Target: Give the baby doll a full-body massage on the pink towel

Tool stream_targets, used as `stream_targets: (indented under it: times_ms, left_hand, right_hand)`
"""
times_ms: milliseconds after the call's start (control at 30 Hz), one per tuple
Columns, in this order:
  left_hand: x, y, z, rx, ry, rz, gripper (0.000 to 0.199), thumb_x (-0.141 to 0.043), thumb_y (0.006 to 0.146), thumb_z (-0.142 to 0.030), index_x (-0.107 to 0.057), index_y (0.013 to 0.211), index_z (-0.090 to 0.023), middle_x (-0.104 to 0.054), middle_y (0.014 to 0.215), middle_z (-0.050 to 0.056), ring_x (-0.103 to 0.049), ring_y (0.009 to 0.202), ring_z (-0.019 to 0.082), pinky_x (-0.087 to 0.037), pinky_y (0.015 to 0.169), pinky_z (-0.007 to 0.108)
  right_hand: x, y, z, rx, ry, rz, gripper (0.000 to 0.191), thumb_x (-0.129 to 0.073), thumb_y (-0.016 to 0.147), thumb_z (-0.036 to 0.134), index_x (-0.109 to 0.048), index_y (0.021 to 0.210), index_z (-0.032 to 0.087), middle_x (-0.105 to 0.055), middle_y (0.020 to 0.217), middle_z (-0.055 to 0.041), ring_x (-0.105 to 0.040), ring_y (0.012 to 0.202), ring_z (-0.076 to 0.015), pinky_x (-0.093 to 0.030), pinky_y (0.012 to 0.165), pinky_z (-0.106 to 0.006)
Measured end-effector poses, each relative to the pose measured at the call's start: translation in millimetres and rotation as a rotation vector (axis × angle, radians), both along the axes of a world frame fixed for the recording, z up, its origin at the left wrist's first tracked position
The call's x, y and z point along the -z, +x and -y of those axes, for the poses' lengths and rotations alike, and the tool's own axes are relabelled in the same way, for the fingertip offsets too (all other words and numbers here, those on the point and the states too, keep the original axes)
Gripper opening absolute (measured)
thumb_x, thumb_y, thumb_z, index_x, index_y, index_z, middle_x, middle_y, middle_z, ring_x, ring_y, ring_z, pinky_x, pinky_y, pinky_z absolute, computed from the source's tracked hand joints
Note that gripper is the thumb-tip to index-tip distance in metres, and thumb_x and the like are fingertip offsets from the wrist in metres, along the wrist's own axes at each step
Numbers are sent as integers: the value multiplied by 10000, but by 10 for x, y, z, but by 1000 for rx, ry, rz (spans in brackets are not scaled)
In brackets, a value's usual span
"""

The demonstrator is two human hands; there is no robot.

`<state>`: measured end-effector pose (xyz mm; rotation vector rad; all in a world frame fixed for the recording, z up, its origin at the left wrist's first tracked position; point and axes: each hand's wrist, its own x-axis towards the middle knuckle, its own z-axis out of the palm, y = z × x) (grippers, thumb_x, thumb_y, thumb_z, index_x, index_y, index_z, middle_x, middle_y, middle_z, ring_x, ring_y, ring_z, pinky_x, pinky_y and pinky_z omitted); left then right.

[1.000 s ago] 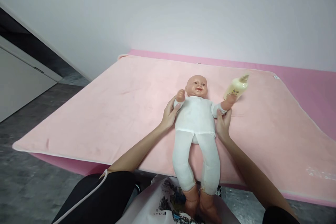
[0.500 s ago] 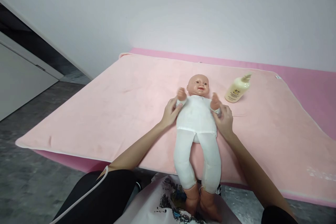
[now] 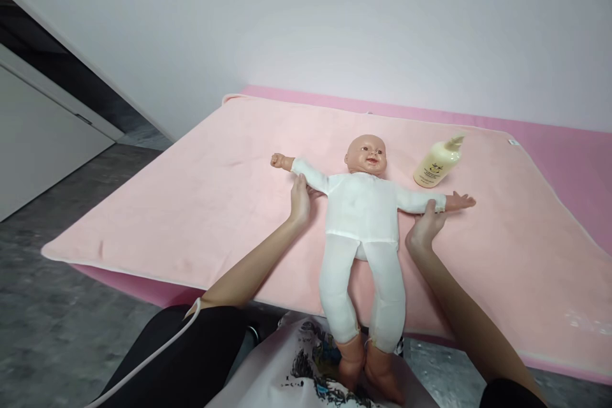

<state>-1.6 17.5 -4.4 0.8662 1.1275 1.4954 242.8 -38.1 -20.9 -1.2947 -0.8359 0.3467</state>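
A baby doll (image 3: 362, 207) with a white cloth body lies on its back, its head away from me and its feet over the near edge. Both its arms are spread out sideways. My left hand (image 3: 300, 201) grips the doll's arm on the left near the wrist, thumb on top. On the other side, my right hand (image 3: 426, 227) holds the doll's right-side arm close to its wrist, the fingers partly hidden beneath it.
A pale yellow pump bottle (image 3: 437, 162) stands beyond the doll's right-side arm. The pink blanket (image 3: 191, 204) covers a pink surface (image 3: 568, 166) against a white wall. A white cable (image 3: 153, 357) runs from my left forearm.
Both hands have moved outward, spreading the doll's arms from beside its chest to straight out at its sides. The view has shifted slightly.
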Motion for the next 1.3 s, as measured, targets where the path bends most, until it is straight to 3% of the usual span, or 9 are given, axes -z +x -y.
stream_targets:
  times_ms: [133,267,467,567,667,833,933,1100,1300]
  left_hand:
    - [-5,43,121,130,241,-447,470,-449,857,-532,-521,1183,-201,-602,1064,76,-568,958,197,-464,829,324]
    - [15,52,155,244,376,-762,513,-576,799,-476,-524,1244,-226,-572,1156,81,-494,1092,226,-388,961,372]
    - [16,6,9,132,95,-146,420,-464,847,-523,-549,1070,-178,-631,993,73,-608,868,187,-493,755,316]
    - [5,-21,-29,85,-30,-2,443,-418,854,-551,-550,967,-143,-637,873,76,-619,794,191,-505,685,314]
    - [15,-8,10,112,81,-144,460,-421,857,-547,-560,1034,-145,-636,954,88,-606,854,199,-498,738,325]
    - [27,9,113,301,404,-772,493,-530,833,-465,-517,1265,-228,-552,1182,85,-482,1108,229,-377,978,379]
    - [20,-15,134,354,485,-919,485,-500,864,-410,-464,1323,-260,-491,1258,87,-426,1176,226,-317,1036,388]
    - [63,-38,86,361,455,-803,503,-500,863,-388,-439,1340,-239,-499,1279,88,-420,1189,229,-309,1041,398]
    - [134,-15,0,306,235,-408,445,-463,832,-290,-501,1262,-186,-615,1113,77,-550,1008,216,-436,884,356]
  right_hand:
    - [-110,-95,80,-120,-91,264,377,-538,802,430,-558,1074,170,-585,916,-72,-552,864,-196,-471,816,-382]
    - [-146,-84,94,-264,-103,577,361,-610,740,366,-603,1057,195,-589,898,-69,-530,869,-205,-449,836,-395]
    - [-86,96,-20,-18,-55,29,465,-455,840,472,-465,1193,169,-561,1056,-91,-551,959,-190,-465,828,-358]
    - [-80,111,-40,82,-22,-43,515,-441,842,491,-418,1240,165,-524,1159,-120,-534,1033,-198,-456,853,-351]
    - [-97,32,6,18,-57,61,459,-470,838,471,-484,1163,146,-572,1051,-111,-565,930,-196,-465,811,-352]
    - [-126,-31,75,-201,-36,789,302,-569,778,295,-615,1058,192,-601,876,-69,-546,828,-202,-455,779,-362]
    - [-128,0,70,-203,11,982,371,-529,788,216,-588,1154,218,-596,910,-73,-543,845,-204,-455,785,-362]
    - [-96,5,71,-172,-38,808,427,-518,814,286,-517,1234,211,-594,943,-81,-549,878,-223,-475,765,-379]
    - [-36,-49,84,-241,-72,652,619,-467,796,256,-314,1395,221,-540,1204,-117,-520,1096,-259,-461,872,-440]
